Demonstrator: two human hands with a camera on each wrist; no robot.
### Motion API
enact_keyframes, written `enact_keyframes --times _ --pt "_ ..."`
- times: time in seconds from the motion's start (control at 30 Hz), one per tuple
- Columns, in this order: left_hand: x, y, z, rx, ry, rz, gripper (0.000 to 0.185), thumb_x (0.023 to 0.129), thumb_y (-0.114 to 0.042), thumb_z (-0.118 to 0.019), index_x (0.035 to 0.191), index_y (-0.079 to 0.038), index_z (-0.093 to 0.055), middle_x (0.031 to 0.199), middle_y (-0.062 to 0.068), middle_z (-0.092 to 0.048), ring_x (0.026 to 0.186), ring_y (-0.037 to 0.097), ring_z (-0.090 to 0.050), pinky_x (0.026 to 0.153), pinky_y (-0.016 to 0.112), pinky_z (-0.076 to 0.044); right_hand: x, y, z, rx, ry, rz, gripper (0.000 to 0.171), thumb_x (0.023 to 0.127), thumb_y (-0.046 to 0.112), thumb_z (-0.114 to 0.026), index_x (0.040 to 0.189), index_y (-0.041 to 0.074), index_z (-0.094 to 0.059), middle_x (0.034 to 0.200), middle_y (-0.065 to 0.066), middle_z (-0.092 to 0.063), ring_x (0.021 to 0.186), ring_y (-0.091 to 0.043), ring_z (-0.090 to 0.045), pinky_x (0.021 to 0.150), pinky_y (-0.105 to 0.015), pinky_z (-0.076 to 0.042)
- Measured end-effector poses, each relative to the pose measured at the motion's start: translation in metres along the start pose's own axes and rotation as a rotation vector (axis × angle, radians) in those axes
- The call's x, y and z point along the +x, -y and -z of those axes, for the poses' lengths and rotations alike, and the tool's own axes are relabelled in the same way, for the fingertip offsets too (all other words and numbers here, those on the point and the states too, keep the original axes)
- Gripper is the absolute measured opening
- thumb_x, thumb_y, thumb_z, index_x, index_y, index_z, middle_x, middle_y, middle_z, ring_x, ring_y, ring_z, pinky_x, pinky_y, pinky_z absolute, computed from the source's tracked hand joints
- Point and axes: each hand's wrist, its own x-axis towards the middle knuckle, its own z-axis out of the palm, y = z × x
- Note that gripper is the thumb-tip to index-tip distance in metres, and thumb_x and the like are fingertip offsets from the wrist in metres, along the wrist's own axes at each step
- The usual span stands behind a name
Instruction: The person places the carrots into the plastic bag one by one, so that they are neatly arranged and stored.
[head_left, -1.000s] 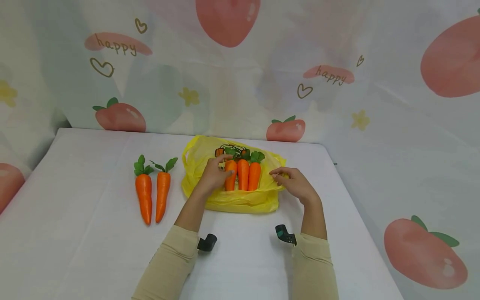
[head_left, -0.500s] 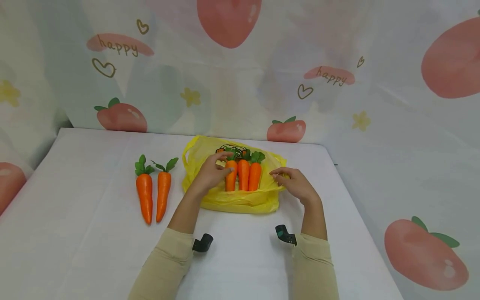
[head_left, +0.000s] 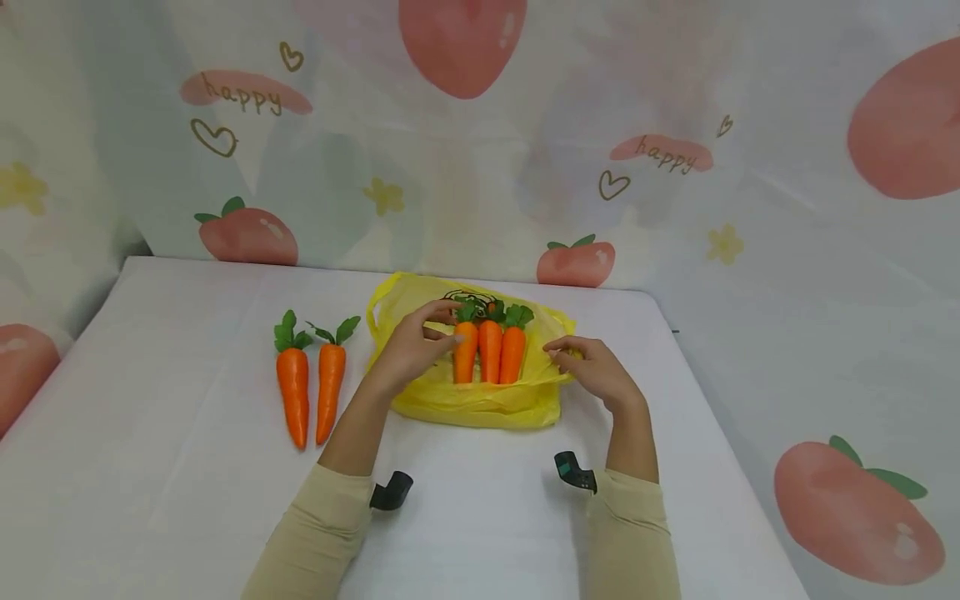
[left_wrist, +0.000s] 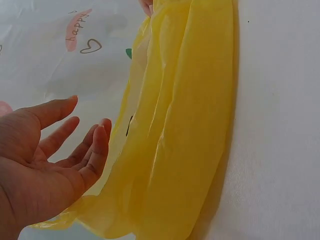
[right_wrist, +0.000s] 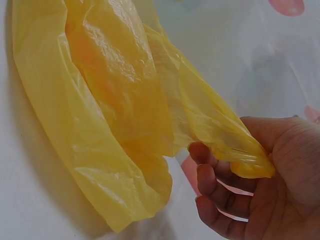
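A yellow plastic bag (head_left: 517, 408) lies on the table with its mouth spread. Three orange carrots (head_left: 491, 350) with green leafy tops lie side by side in it, their lower ends hidden by the bag's front. My left hand (head_left: 411, 348) hovers over the bag's left part near the leftmost carrot. In the left wrist view that hand (left_wrist: 50, 160) holds nothing, its fingers loosely bent. At the bag's right edge my right hand (head_left: 592, 367) pinches the yellow plastic. The right wrist view shows a gathered bit of the bag (right_wrist: 240, 155) between thumb and fingers of the right hand (right_wrist: 270, 185).
Two more carrots, one thicker (head_left: 293, 396) and one slimmer (head_left: 330, 392), lie on the white tablecloth (head_left: 187, 433) left of the bag, leaves pointing away. A fruit-patterned backdrop (head_left: 465, 167) rises behind the table. Each wrist wears a small black camera (head_left: 392, 492).
My left hand has drawn back to the left, away from the carrots in the bag. The right hand stays at the bag's edge. The view has shifted slightly.
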Motion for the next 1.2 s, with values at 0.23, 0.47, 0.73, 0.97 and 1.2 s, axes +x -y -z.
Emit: enact_keyframes --times 0.23,0.47,0.73,0.97,1.2 --pt "-0.008 -0.005 0.011 -0.005 0.007 -0.026 0.048 0.1 -0.012 -0.071 0.144 -0.024 -0.059 0.133 0.008 -0.057 0.112 0.033 -0.06 0.095 0.055 -0.053 -0.001 0.001 0.004 0.006 0.002 0.023 0.033 0.108 0.024 -0.056 0.131 0.003 -0.068 0.122 -0.015 -0.064 0.101 -0.03 -0.058 0.091 -0.041 -0.048" --pt "-0.017 -0.008 0.019 0.028 0.012 -0.02 0.048 0.1 -0.015 -0.072 0.145 -0.025 -0.059 0.138 0.01 -0.056 0.115 0.033 -0.058 0.096 0.053 -0.053 0.0 0.001 0.002 0.011 0.006 0.024 0.033 0.108 0.024 -0.056 0.131 0.003 -0.068 0.123 -0.014 -0.065 0.1 -0.029 -0.058 0.091 -0.041 -0.048" --pt "-0.025 -0.007 0.026 0.063 0.018 -0.018 0.046 0.099 -0.014 -0.072 0.142 -0.025 -0.061 0.135 0.007 -0.058 0.112 0.031 -0.061 0.093 0.046 -0.055 0.0 0.001 0.0 0.019 0.006 0.026 0.033 0.108 0.024 -0.056 0.13 0.003 -0.068 0.124 -0.015 -0.065 0.101 -0.03 -0.059 0.093 -0.043 -0.048" --pt "-0.033 -0.006 0.031 0.114 0.023 -0.007 0.045 0.099 -0.016 -0.073 0.142 -0.026 -0.062 0.135 0.007 -0.059 0.112 0.029 -0.061 0.091 0.042 -0.055 0.001 -0.001 -0.002 0.019 0.007 0.004 0.031 0.108 0.025 -0.055 0.129 0.005 -0.069 0.124 -0.013 -0.064 0.104 -0.031 -0.058 0.096 -0.046 -0.048" --pt "-0.043 -0.005 0.041 0.137 0.056 -0.046 0.047 0.098 -0.015 -0.074 0.143 -0.022 -0.062 0.134 0.007 -0.061 0.111 0.028 -0.063 0.091 0.041 -0.056 0.002 -0.002 -0.001 0.009 0.009 0.025 0.033 0.108 0.025 -0.056 0.13 0.003 -0.068 0.124 -0.015 -0.064 0.103 -0.031 -0.058 0.095 -0.044 -0.047"
